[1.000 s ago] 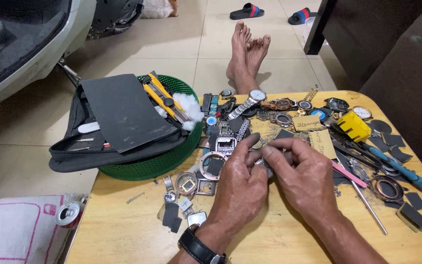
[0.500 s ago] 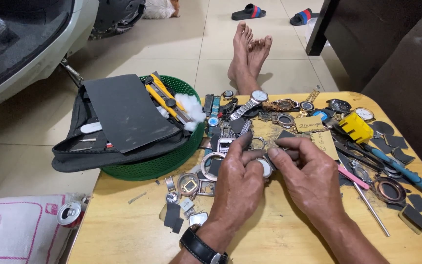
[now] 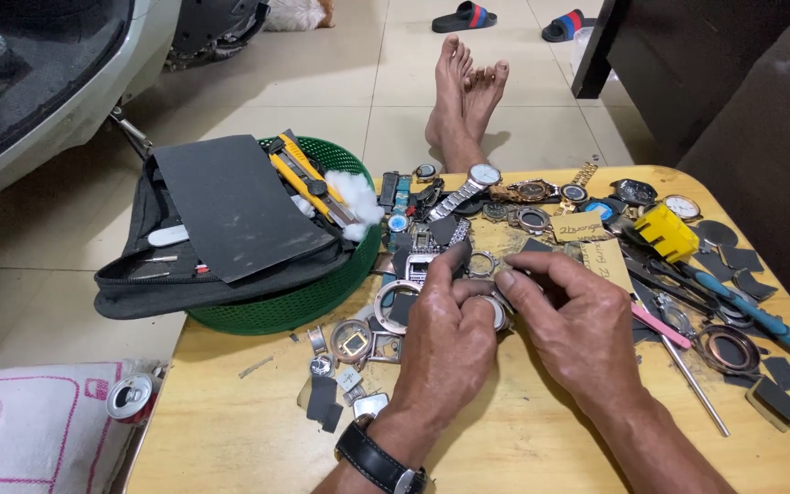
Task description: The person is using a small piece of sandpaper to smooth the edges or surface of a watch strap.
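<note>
Between both grips: round watch case (image 3: 491, 309)

Watch case (image 3: 491, 309): I see shiny bare metal, pinched between my left hand (image 3: 445, 343) and right hand (image 3: 578, 325).
Tabletop (image 3: 249, 439): pale, smooth, matt wood under both hands.
Basket (image 3: 313, 297): green plastic mesh, left of my left hand.
Pouch (image 3: 203, 274): matt dark cloth.

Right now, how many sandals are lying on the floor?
2. One dark sandal lies at the top of the view beyond the bare feet; the other sandal lies to its right, beside the dark cabinet. More may be hidden.
</note>
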